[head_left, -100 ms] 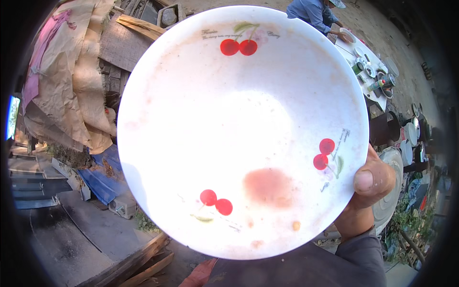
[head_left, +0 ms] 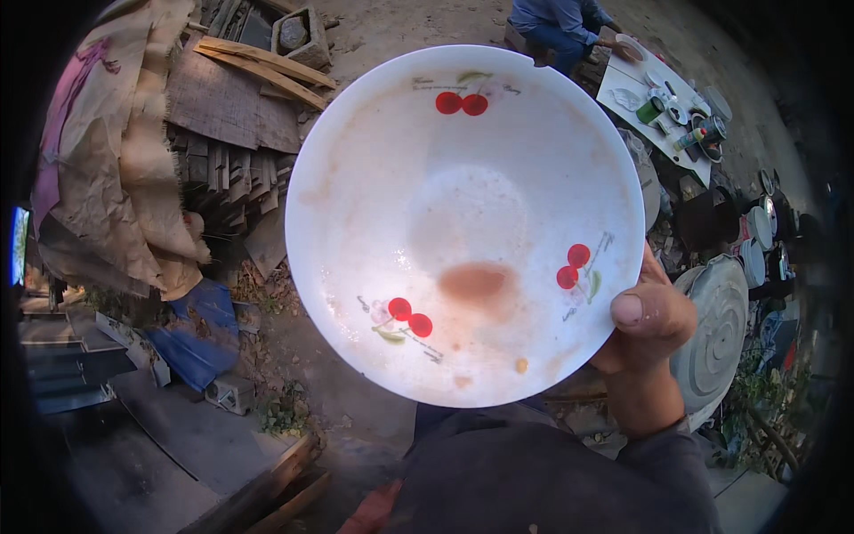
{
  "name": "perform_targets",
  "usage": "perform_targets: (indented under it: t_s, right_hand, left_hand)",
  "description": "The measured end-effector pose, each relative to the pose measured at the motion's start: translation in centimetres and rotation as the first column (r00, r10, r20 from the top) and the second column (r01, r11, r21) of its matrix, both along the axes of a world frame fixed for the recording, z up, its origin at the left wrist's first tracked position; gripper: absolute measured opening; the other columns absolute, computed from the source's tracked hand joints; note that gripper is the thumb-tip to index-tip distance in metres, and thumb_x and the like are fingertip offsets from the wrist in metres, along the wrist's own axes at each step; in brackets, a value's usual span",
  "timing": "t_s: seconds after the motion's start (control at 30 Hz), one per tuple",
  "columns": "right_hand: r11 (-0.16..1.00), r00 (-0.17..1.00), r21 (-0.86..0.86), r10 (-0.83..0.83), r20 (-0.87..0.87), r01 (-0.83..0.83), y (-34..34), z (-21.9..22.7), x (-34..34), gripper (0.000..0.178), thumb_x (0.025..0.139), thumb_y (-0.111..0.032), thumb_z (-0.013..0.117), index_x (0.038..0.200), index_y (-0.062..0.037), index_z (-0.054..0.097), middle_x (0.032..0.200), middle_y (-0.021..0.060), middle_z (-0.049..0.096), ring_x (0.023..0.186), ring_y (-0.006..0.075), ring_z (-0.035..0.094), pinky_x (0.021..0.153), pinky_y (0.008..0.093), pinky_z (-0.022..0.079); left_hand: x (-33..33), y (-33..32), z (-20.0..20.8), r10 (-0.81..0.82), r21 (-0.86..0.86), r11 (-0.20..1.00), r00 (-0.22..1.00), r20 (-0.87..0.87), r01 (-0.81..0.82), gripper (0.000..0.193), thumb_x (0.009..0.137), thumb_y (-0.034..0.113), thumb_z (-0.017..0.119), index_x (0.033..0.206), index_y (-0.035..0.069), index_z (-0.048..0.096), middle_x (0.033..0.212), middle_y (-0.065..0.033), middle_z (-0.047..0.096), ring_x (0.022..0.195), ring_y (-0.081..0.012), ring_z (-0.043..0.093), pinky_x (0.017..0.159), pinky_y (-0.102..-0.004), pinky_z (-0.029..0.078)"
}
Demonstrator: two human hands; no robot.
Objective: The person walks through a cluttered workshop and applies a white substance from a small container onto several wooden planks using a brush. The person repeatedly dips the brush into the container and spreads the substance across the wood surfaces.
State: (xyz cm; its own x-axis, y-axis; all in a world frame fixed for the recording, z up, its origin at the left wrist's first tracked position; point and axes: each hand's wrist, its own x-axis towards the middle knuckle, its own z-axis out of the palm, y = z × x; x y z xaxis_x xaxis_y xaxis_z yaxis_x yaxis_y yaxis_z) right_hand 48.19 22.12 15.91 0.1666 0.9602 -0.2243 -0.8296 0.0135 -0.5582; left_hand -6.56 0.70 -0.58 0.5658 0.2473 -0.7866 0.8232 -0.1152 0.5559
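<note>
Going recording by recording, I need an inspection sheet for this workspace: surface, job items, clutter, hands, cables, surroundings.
Surface: bowl held up in the air; white table at upper right bears containers, including a green can.
Job's things: white bowl with red cherry prints, a small notch in its rim and a brownish patch inside; liquid or stain, cannot tell.
Clutter: wooden planks, brown sheet, blue sheet, round grey lid.
Hands: right hand grips the bowl's edge, thumb on the inside; left hand not made out.
Cables: nothing seen.
Surroundings: outdoor earth ground; another person beside the table.
</note>
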Motion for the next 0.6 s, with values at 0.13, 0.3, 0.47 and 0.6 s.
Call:
perform_targets:
  t_s: [0.13, 0.3, 0.47, 0.6]
  right_hand:
    - [0.997, 0.997, 0.014, -0.073, 0.000, 0.073, 1.5, -6.9, 3.5, 0.092, 0.062, -0.009, 0.061, 0.146, 0.0069, 0.029, 0.135, 0.0266, 0.052, 0.121, 0.0385, 0.057, 0.106, 0.0488, 0.046]
    - [0.938, 0.975, -0.267, -0.217, 0.050, 0.223, -1.5, -13.3, 8.5, 0.087, 0.060, -0.011, 0.061, 0.143, 0.0014, 0.038, 0.129, 0.0188, 0.056, 0.119, 0.0332, 0.057, 0.105, 0.0492, 0.045]
    - [0.892, 0.951, -0.334, -0.301, 0.066, 0.305, -4.6, -16.1, 11.7, 0.083, 0.061, -0.009, 0.062, 0.141, -0.0011, 0.041, 0.129, 0.0162, 0.056, 0.118, 0.0328, 0.058, 0.103, 0.0502, 0.046]
    - [0.917, 0.945, -0.232, -0.324, 0.033, 0.323, -1.9, -16.7, 12.2, 0.079, 0.065, -0.008, 0.061, 0.141, -0.0029, 0.041, 0.130, 0.0157, 0.055, 0.117, 0.0322, 0.058, 0.100, 0.0517, 0.048]
  left_hand:
    - [4.0, 4.5, -7.4, 0.047, -0.053, 0.997, 0.997, -0.067, -0.050, 0.070, 0.087, 0.025, 0.059, 0.147, 0.001, 0.032, 0.131, -0.0265, 0.051, 0.117, -0.0451, 0.050, 0.103, -0.0475, 0.039]
    - [9.7, 9.0, -9.5, 0.008, -0.066, 0.998, 0.998, -0.065, -0.012, 0.071, 0.086, 0.026, 0.061, 0.146, 0.000, 0.033, 0.130, -0.0261, 0.051, 0.117, -0.0447, 0.050, 0.102, -0.0476, 0.039]
    - [13.1, 13.7, -10.4, -0.056, -0.052, 0.997, 0.994, -0.092, 0.051, 0.072, 0.085, 0.027, 0.063, 0.145, 0.000, 0.034, 0.130, -0.0257, 0.052, 0.116, -0.0444, 0.050, 0.102, -0.0477, 0.039]
    - [14.1, 18.3, -10.5, -0.089, -0.032, 0.996, 0.989, -0.115, 0.086, 0.073, 0.084, 0.028, 0.064, 0.145, 0.000, 0.034, 0.130, -0.0254, 0.052, 0.116, -0.0441, 0.050, 0.101, -0.0479, 0.039]
